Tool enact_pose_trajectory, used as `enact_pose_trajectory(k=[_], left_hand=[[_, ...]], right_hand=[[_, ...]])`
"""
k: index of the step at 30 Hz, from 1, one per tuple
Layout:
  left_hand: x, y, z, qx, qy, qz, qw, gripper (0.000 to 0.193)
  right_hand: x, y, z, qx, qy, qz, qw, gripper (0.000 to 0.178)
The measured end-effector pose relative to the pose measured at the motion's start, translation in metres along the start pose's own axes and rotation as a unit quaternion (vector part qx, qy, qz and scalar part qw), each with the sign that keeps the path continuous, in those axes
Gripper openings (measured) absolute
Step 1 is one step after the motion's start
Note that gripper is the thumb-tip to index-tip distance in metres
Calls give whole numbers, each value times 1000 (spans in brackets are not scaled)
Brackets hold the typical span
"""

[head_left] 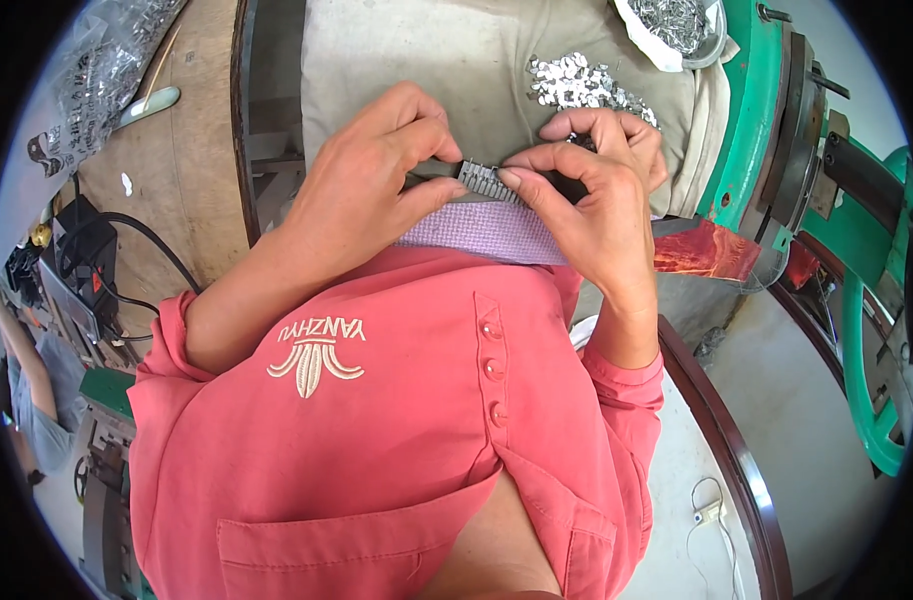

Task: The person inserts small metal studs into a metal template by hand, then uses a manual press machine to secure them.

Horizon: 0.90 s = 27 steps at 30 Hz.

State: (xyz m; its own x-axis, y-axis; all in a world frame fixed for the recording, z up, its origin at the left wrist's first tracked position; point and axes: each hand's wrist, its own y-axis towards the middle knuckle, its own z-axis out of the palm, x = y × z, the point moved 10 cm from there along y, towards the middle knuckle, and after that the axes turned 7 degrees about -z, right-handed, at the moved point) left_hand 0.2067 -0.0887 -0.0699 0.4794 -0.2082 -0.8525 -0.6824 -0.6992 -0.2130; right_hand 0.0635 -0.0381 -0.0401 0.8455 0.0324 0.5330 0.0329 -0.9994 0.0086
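A small grey metal block (488, 184) with a row of slots like a comb lies between my hands, close to my body. My left hand (381, 160) pinches its left end between thumb and fingers. At the other end, the thumb and forefinger of my right hand (604, 190) close on the block, and the thumb covers part of it. Whether a tiny part sits between those right fingertips is hidden. Just beyond my right hand, a pile of small shiny metal pieces (576, 82) is spread on the grey-green cloth (426, 55).
A clear tub (714, 40) of thin metal parts stands at the far right, beside a green machine frame (741, 110). On the left are a wooden board (201, 120), a plastic bag (101, 70) and a black cable (161, 240). A purple woven cloth (486, 232) lies before me.
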Motion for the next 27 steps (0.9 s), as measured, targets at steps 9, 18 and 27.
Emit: enact_pose_trajectory(k=[9,18,27], left_hand=[[1,0,0,0,-3,-2,1000,25],[0,0,0,-5,-7,10,1000,26],[-2,-1,-1,-3,-4,20,1000,29]], right_hand=[[-5,-6,-7,9,-6,-2,1000,12],[-9,-10,-11,20,-2,-3,1000,12],[-20,-34,-34,-24,25,0,999,19]])
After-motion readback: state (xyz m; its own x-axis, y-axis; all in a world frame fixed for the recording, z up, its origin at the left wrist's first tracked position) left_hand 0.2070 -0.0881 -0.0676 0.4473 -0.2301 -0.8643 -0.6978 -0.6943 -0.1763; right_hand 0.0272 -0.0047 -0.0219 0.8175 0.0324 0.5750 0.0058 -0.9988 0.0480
